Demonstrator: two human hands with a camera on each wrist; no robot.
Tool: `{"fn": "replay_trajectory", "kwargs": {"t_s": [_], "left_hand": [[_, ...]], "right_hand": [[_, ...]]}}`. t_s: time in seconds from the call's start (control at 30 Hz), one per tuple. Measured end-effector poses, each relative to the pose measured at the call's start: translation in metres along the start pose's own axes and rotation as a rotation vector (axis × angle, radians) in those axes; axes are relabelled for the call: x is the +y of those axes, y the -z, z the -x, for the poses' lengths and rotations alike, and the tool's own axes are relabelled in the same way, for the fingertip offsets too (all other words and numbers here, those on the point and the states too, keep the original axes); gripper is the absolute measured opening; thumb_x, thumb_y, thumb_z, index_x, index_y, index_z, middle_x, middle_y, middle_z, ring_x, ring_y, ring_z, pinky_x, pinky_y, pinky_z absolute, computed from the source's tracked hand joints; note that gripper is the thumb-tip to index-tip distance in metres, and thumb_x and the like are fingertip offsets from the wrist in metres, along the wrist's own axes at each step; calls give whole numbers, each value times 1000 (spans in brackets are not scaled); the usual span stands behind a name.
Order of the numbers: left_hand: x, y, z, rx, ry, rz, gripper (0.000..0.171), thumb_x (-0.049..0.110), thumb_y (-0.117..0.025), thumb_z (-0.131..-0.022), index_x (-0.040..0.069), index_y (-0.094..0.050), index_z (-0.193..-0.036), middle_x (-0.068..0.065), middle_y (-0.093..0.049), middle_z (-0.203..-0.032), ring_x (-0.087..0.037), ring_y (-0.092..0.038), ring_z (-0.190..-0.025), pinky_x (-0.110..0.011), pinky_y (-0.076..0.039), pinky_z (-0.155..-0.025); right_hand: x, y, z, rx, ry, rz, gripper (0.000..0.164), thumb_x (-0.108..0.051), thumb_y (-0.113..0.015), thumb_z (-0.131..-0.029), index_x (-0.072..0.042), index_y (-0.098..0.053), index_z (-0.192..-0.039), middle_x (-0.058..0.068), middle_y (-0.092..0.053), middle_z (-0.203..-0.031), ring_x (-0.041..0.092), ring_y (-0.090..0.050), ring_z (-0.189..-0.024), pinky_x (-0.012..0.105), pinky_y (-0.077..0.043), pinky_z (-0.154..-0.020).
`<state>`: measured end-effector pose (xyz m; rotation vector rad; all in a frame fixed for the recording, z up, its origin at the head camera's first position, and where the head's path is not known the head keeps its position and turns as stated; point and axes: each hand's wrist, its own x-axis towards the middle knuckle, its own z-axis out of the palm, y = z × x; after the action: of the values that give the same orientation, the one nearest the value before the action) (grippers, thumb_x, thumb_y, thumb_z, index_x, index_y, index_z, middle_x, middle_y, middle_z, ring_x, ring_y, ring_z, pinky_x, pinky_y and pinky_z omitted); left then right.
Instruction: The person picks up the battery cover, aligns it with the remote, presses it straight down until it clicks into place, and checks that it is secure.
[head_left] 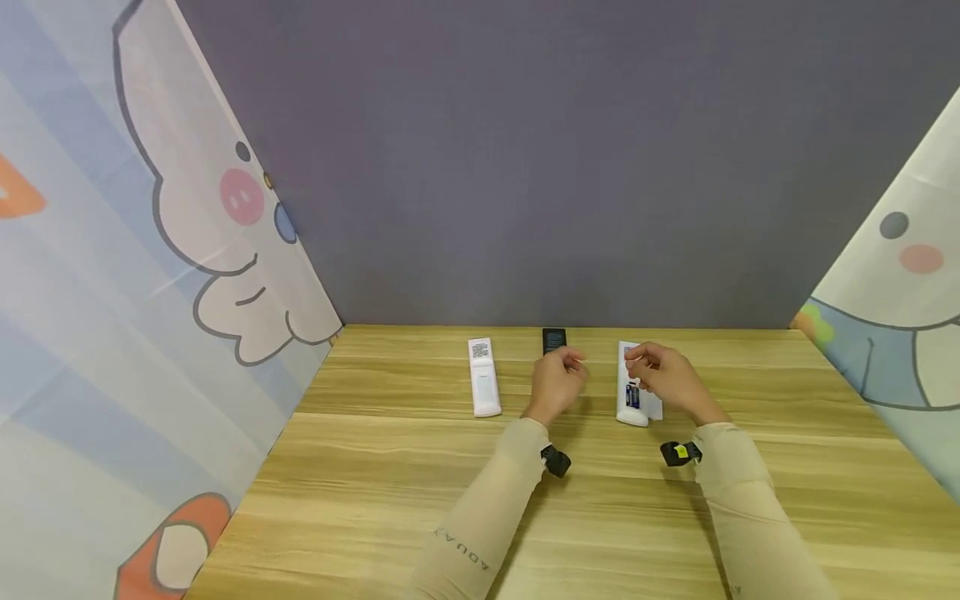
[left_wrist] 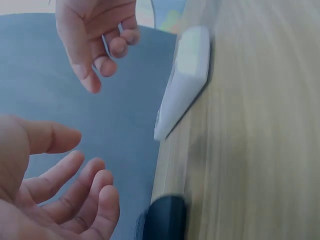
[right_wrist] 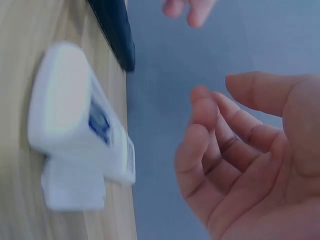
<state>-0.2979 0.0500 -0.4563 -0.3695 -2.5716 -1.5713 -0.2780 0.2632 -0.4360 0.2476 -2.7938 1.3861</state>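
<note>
My right hand hovers over a white remote control that lies face down, its fingers loosely bent and holding nothing. Two dark blue batteries sit in that remote's uncovered compartment. Against its right side lies a small white battery cover, also seen in the right wrist view. My left hand hangs in front of a black remote control and hides its near end. In the left wrist view that hand's fingers are relaxed, with bare air between them and the thumb.
Another white remote control lies face down to the left, its battery compartment covered. All of these rest on a wood-grain table. A grey panel rises at the table's back edge, and cartoon-printed curtains hang at both sides.
</note>
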Motion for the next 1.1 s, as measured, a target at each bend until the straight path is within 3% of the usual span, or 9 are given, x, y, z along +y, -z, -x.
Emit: {"fn": "replay_trajectory", "kwargs": {"t_s": [0.2,0.4,0.6,0.7,0.77,0.87,0.97,1.03,1.1], "left_hand": [[5,-14,3,-73,34,-10,19,14,-71,-94,12,-77,-112,4,-71,-90,-4,-61,-74,-22,-51,-67],[12,-29,2,-103,116,-98,21,18,-73,-93,13,-76,-114,3,-74,-94,-9,-64,-76,-25,-51,-66],[21,-47,-2,-146,223,-126,27,25,-77,-90,12,-75,-114,1,-75,-97,-13,-67,-82,-27,-53,-68],[24,-55,-5,-155,245,-145,29,26,-78,-89,10,-75,-113,0,-75,-100,-13,-67,-86,-27,-53,-69],[25,-60,-8,-155,247,-160,25,26,-79,-89,9,-77,-108,0,-75,-97,-11,-64,-81,-25,-50,-65],[25,-67,-12,-171,259,-162,18,25,-78,-90,9,-75,-84,2,-69,-77,-9,-52,-63,-24,-40,-54],[24,-72,-17,-185,296,-158,37,25,-77,-91,13,-59,-61,3,-54,-58,-11,-38,-50,-26,-29,-46],[23,-75,-20,-187,318,-176,47,26,-76,-91,16,-47,-56,4,-47,-54,-12,-36,-47,-28,-27,-44],[24,-78,-23,-175,330,-207,47,27,-76,-90,17,-45,-56,3,-47,-54,-13,-39,-48,-29,-29,-44]], "right_hand": [[16,13,-1,14,-35,33,28,-13,-56,-103,7,-61,-122,17,-66,-87,14,-57,-67,26,-51,-58],[32,20,-1,-49,-79,97,28,-15,-58,-103,7,-59,-120,13,-62,-80,17,-57,-66,28,-49,-58],[44,22,1,-101,-110,132,29,-13,-60,-100,9,-59,-119,9,-64,-83,18,-60,-71,29,-48,-61],[49,22,1,-120,-147,124,28,-13,-62,-100,8,-60,-117,9,-63,-86,18,-61,-72,29,-51,-62],[53,22,2,-137,-161,131,27,-13,-63,-99,8,-60,-115,10,-63,-86,18,-61,-72,29,-52,-63],[56,22,3,-152,-185,148,27,-14,-65,-97,8,-60,-112,9,-62,-83,18,-59,-71,30,-50,-63],[57,21,4,-169,-197,153,29,-15,-67,-96,8,-60,-111,8,-61,-79,19,-57,-69,32,-46,-63],[57,20,4,-180,-206,150,30,-16,-69,-95,8,-59,-111,8,-60,-79,19,-56,-68,32,-46,-62],[57,20,5,-187,-212,153,31,-17,-70,-95,8,-59,-111,8,-59,-80,19,-56,-68,32,-46,-61]]}}
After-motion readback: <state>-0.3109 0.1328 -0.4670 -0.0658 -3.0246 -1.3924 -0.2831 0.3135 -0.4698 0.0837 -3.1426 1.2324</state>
